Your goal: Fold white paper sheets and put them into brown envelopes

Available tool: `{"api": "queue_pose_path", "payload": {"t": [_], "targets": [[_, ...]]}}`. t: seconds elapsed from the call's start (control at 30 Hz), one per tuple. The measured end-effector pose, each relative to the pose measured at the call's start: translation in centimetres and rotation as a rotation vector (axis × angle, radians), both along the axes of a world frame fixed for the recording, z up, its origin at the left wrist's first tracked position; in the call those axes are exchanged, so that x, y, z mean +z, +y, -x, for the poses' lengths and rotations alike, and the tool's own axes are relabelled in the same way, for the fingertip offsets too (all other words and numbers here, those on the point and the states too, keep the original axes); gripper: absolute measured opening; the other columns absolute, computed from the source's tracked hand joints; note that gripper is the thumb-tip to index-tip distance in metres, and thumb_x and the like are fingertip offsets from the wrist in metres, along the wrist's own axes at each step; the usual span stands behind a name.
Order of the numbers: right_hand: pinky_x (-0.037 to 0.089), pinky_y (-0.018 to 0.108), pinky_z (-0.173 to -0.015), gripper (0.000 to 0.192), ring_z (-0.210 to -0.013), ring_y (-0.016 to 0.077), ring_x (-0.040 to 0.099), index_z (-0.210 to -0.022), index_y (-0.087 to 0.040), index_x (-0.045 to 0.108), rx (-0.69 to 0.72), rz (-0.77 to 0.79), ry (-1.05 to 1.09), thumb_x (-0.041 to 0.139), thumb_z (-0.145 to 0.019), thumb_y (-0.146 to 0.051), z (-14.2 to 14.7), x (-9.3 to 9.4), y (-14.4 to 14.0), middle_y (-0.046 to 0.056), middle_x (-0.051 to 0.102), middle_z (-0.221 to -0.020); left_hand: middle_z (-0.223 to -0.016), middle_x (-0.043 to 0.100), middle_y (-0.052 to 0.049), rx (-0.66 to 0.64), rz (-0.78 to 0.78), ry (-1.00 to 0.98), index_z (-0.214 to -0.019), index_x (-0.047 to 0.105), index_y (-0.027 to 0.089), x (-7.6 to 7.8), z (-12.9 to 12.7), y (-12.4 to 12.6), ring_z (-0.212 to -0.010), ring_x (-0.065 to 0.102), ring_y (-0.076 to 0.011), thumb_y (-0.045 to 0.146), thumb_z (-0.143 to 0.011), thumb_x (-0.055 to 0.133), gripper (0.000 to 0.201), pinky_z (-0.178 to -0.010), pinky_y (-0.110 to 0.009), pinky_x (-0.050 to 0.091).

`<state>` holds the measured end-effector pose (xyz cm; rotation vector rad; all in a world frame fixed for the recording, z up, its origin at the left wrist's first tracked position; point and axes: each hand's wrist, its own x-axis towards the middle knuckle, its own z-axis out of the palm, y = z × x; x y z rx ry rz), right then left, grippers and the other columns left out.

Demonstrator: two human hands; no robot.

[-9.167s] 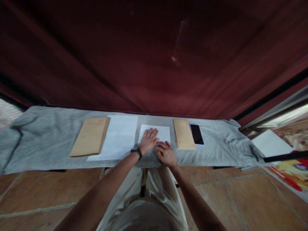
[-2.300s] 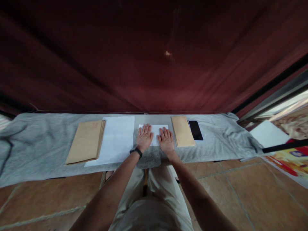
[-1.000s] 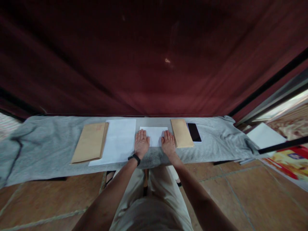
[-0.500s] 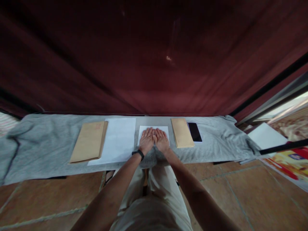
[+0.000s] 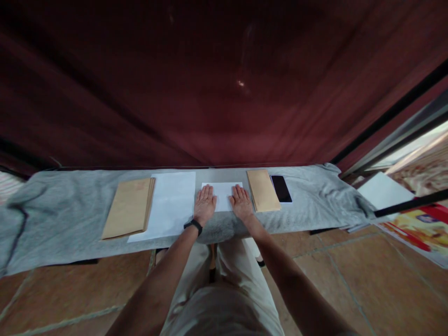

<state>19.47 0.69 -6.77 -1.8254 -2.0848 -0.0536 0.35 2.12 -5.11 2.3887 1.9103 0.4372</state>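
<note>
A small folded white paper (image 5: 222, 195) lies on the grey cloth (image 5: 70, 210) straight in front of me. My left hand (image 5: 204, 204), with a black band on its wrist, lies flat on the paper's left part, fingers apart. On the paper's right part my right hand (image 5: 241, 203) lies flat in the same way. A strip of white paper shows between them. Neither hand holds anything.
Left of the hands lie a stack of white sheets (image 5: 168, 205) and a pile of brown envelopes (image 5: 129, 207). To the right are a second brown envelope pile (image 5: 262, 196) and a black phone (image 5: 281, 188). A dark red curtain (image 5: 210, 84) hangs behind; tiled floor (image 5: 350, 280) below.
Half a second ago both hands lay side by side at the paper's middle. They have slid apart, the left hand leftward and the right hand rightward, still flat on the paper.
</note>
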Motion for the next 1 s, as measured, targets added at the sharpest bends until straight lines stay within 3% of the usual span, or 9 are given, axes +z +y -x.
{"api": "queue_pose_path", "payload": {"t": [0.27,0.47,0.57,0.73,0.87,1.0], "targets": [[0.030,0.048,-0.123,0.055,-0.148,0.0297,0.041,-0.153,-0.003,0.044,-0.072,0.038,0.049,0.034,-0.108,-0.032,-0.2,0.9,-1.0,0.019,0.044,-0.159,-0.164,0.036,-0.020,0.064,-0.021,-0.032,-0.156,0.037,0.002,-0.1,-0.4,-0.5,-0.156,0.026,-0.0277,0.032,-0.104,0.027,0.061,-0.128,-0.048,0.024],[0.031,0.045,-0.124,0.053,-0.150,0.0235,0.040,-0.153,-0.009,0.046,0.146,0.056,0.126,0.027,-0.109,-0.030,1.5,2.0,-1.4,0.015,0.047,-0.158,-0.163,0.040,-0.017,-0.201,0.028,0.023,-0.156,0.038,0.005,0.2,-3.2,-2.4,-0.156,0.028,-0.0242,0.022,-0.102,0.030,0.057,-0.128,-0.045,0.025],[0.029,0.046,-0.125,0.051,-0.148,0.0218,0.042,-0.152,-0.013,0.050,0.232,0.080,0.100,0.026,-0.109,-0.029,2.0,2.1,-1.5,0.012,0.050,-0.157,-0.163,0.040,-0.018,-0.247,0.041,0.051,-0.157,0.036,0.004,0.0,-3.7,-3.4,-0.156,0.028,-0.0236,0.018,-0.099,0.033,0.059,-0.128,-0.045,0.025],[0.029,0.048,-0.124,0.050,-0.151,0.0255,0.038,-0.152,-0.015,0.050,0.146,0.088,0.044,0.031,-0.109,-0.033,1.0,1.6,-1.1,0.013,0.044,-0.160,-0.162,0.042,-0.014,-0.195,0.021,0.028,-0.158,0.037,0.010,0.0,-2.6,-4.3,-0.156,0.028,-0.0239,0.028,-0.104,0.029,0.058,-0.128,-0.047,0.024],[0.029,0.050,-0.123,0.051,-0.150,0.0274,0.038,-0.153,-0.013,0.047,0.054,0.081,0.039,0.033,-0.109,-0.034,-0.4,1.2,-0.4,0.016,0.042,-0.161,-0.164,0.038,-0.014,-0.149,0.030,0.046,-0.157,0.037,0.008,0.6,-1.6,-4.9,-0.156,0.026,-0.0241,0.033,-0.105,0.029,0.059,-0.128,-0.044,0.023],[0.029,0.048,-0.123,0.051,-0.148,0.0259,0.041,-0.152,-0.010,0.049,0.023,0.089,0.060,0.032,-0.109,-0.033,-0.6,1.3,0.7,0.016,0.045,-0.159,-0.164,0.039,-0.012,-0.191,0.033,0.068,-0.156,0.042,0.012,1.1,-1.3,-5.6,-0.156,0.027,-0.0263,0.033,-0.105,0.030,0.056,-0.128,-0.047,0.022]]}}
